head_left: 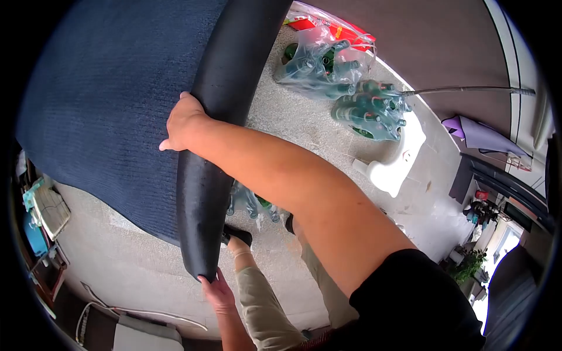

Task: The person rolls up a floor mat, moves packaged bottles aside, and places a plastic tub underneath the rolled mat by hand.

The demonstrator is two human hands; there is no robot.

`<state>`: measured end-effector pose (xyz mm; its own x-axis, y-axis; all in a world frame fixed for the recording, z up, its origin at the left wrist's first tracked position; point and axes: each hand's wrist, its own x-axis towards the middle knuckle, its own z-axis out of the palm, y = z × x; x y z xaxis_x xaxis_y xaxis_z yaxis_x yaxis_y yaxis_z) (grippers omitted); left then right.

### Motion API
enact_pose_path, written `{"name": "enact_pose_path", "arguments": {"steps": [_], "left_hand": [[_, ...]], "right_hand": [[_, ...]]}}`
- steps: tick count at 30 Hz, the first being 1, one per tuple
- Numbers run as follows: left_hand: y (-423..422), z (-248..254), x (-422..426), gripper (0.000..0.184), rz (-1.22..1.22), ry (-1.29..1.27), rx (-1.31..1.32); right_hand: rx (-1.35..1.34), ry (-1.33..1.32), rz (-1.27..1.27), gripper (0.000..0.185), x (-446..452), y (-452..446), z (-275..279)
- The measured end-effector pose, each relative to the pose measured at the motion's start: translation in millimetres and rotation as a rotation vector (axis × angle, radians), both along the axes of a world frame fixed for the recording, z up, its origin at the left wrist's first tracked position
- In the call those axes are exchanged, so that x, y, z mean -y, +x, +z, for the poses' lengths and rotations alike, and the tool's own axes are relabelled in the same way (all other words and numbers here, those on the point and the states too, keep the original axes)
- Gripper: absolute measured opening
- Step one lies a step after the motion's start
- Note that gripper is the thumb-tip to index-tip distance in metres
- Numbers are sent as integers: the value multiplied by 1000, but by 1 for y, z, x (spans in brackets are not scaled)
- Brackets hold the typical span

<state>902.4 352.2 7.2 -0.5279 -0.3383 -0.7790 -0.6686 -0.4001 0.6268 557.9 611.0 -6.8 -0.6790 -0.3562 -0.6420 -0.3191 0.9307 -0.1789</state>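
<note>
A big dark blue ribbed mat spreads over the upper left of the head view, with a smooth black rolled edge along its right side. My right hand reaches across the black roll and grips it at the boundary with the ribbed face. Its thumb sticks out, while most of its fingers are hidden. My left hand holds the lower end of the roll, thumb on the near side and the other fingers partly behind it. The roll slants from the top centre down to that hand.
Plastic-wrapped packs of green bottles stand on the pale floor beyond my right arm, near a white stool. More bottles show beside the roll, close to my feet. A cluttered shelf stands at the left.
</note>
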Motion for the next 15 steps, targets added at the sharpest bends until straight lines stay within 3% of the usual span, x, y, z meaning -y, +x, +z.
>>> {"name": "enact_pose_path", "arguments": {"steps": [2,4,10,13,15], "left_hand": [[-8,1,0,77,282,325,22],[-12,4,7,90,380,575,162],[-4,14,-5,82,293,462,262],[2,27,-10,81,188,358,266],[15,21,-14,82,145,360,268]], "right_hand": [[-53,-21,20,64,-7,9,4],[-160,-86,11,58,-19,22,9],[-491,-279,-78,40,-51,62,6],[-727,-577,-210,25,-67,83,7],[-774,-606,-257,26,-78,100,7]]}}
